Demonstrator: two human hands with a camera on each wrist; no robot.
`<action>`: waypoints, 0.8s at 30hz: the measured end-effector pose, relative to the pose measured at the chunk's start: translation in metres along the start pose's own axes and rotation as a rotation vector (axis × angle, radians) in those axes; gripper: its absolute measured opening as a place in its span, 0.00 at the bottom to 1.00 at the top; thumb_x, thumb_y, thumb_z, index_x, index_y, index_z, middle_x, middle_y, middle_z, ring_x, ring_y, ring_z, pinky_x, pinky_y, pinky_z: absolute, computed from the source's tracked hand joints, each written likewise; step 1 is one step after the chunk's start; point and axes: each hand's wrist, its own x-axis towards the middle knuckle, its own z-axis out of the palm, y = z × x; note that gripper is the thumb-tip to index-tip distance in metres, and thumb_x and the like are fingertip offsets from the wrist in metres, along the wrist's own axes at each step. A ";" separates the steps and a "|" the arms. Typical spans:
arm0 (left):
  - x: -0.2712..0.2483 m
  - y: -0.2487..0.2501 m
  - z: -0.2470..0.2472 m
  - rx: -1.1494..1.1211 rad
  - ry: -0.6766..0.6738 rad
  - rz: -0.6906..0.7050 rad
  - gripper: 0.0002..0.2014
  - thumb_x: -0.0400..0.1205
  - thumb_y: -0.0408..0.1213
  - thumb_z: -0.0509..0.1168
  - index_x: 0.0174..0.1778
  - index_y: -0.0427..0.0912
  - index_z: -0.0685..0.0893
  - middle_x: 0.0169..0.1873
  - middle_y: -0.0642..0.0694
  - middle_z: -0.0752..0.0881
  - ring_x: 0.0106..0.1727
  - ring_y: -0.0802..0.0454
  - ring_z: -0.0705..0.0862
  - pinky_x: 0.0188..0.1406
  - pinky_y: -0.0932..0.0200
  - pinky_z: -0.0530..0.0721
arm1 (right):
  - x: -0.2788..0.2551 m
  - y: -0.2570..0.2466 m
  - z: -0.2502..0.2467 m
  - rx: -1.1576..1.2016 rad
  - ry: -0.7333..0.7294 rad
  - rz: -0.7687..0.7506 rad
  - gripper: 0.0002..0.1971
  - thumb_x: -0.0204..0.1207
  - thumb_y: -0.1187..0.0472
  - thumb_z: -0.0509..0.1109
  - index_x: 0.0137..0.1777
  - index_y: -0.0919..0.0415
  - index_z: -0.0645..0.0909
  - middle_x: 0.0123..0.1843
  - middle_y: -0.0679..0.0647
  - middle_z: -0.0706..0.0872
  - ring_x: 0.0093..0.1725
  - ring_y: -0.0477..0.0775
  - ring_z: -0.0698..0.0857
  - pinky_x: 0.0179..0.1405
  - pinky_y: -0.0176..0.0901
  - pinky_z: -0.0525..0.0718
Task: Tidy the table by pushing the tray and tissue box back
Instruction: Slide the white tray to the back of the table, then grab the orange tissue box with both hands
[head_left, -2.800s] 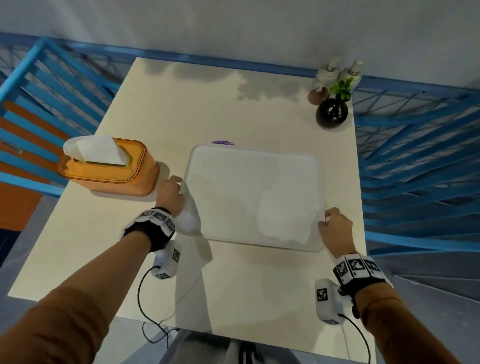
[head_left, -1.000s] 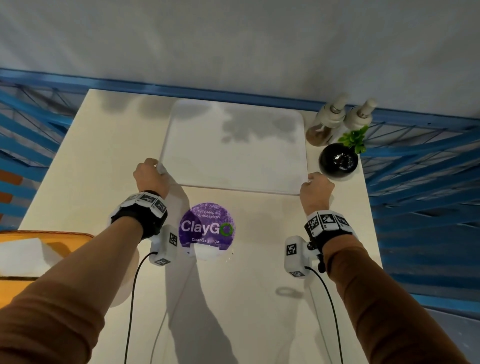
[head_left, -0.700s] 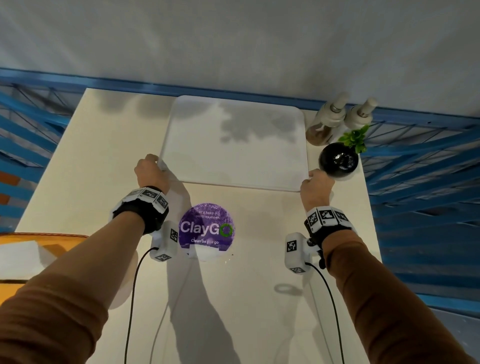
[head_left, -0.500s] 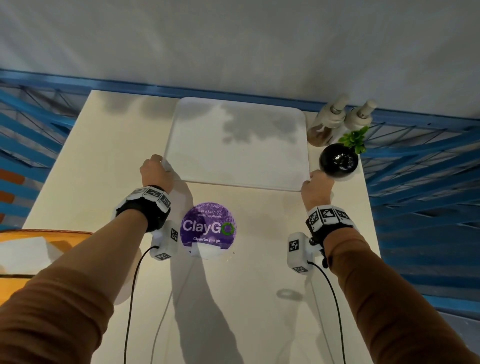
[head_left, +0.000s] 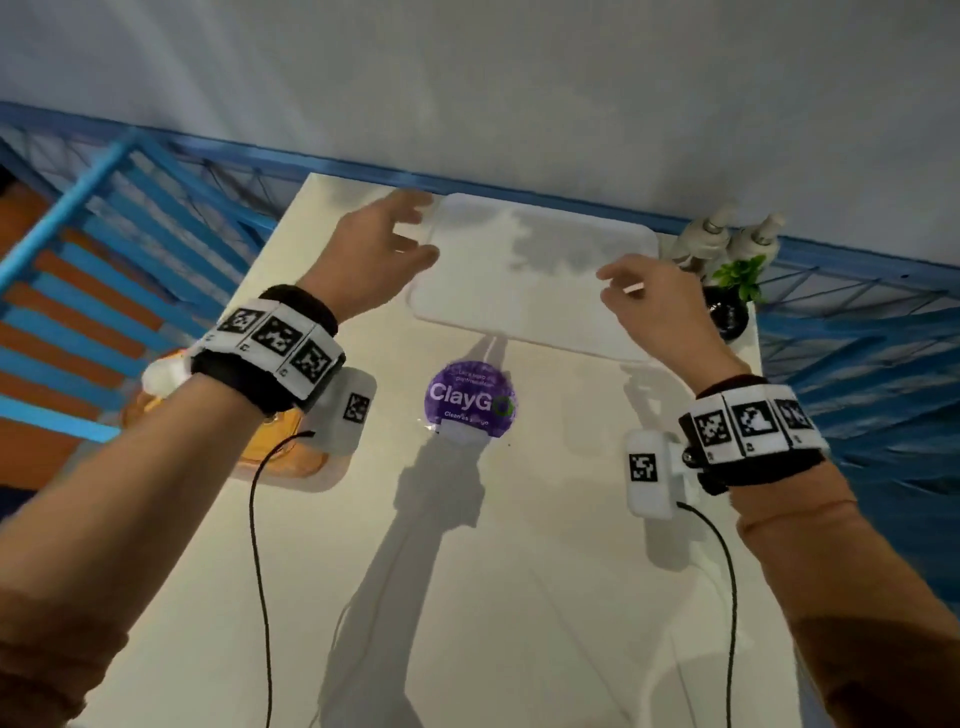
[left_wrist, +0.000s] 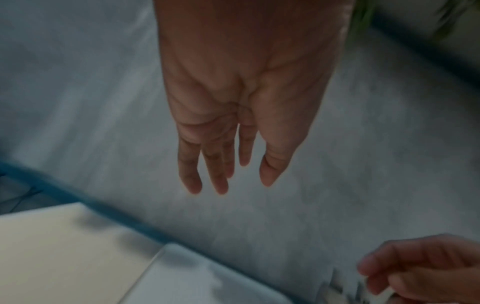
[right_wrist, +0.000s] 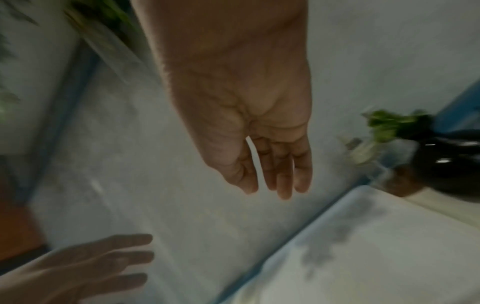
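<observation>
The white tray (head_left: 524, 270) lies flat against the table's far edge, below the wall. My left hand (head_left: 384, 249) hovers in the air above the tray's left rim with fingers straight and spread, holding nothing. My right hand (head_left: 639, 296) floats over the tray's right side, fingers relaxed and empty. The wrist views show each palm open, left hand (left_wrist: 228, 181) and right hand (right_wrist: 272, 185), above the tray (left_wrist: 197, 279) (right_wrist: 363, 257). The orange tissue box (head_left: 270, 441) sits at the table's left edge, mostly hidden under my left wrist.
A purple round ClayGo sticker (head_left: 470, 402) marks the table's middle. A black vase with a green plant (head_left: 730, 306) and two pump bottles (head_left: 727, 234) stand at the back right, close to the tray. Blue railings (head_left: 130, 249) flank the cream table (head_left: 467, 597).
Both hands have let go of the tray's near corners, lifted off the table and opened above the tray. The tray stays at the back edge. The view shifted, bringing the tissue box closer.
</observation>
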 end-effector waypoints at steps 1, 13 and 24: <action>-0.013 0.002 -0.016 -0.002 0.001 0.030 0.25 0.80 0.41 0.67 0.75 0.48 0.73 0.70 0.46 0.81 0.61 0.49 0.86 0.59 0.60 0.81 | -0.006 -0.017 -0.001 0.016 -0.016 -0.062 0.13 0.78 0.63 0.66 0.60 0.60 0.84 0.57 0.58 0.88 0.46 0.51 0.83 0.49 0.39 0.78; -0.109 -0.167 -0.161 -0.051 0.277 -0.135 0.16 0.80 0.37 0.67 0.65 0.42 0.83 0.56 0.45 0.88 0.49 0.56 0.86 0.56 0.62 0.85 | -0.076 -0.155 0.109 0.224 -0.237 -0.147 0.11 0.77 0.62 0.67 0.57 0.54 0.85 0.48 0.52 0.89 0.42 0.47 0.87 0.45 0.29 0.81; -0.166 -0.319 -0.104 -0.673 0.074 -0.687 0.07 0.83 0.40 0.62 0.53 0.43 0.82 0.56 0.36 0.85 0.56 0.45 0.84 0.47 0.55 0.83 | -0.123 -0.163 0.255 0.451 -0.276 0.443 0.22 0.79 0.48 0.63 0.70 0.55 0.73 0.61 0.59 0.86 0.59 0.60 0.86 0.53 0.55 0.86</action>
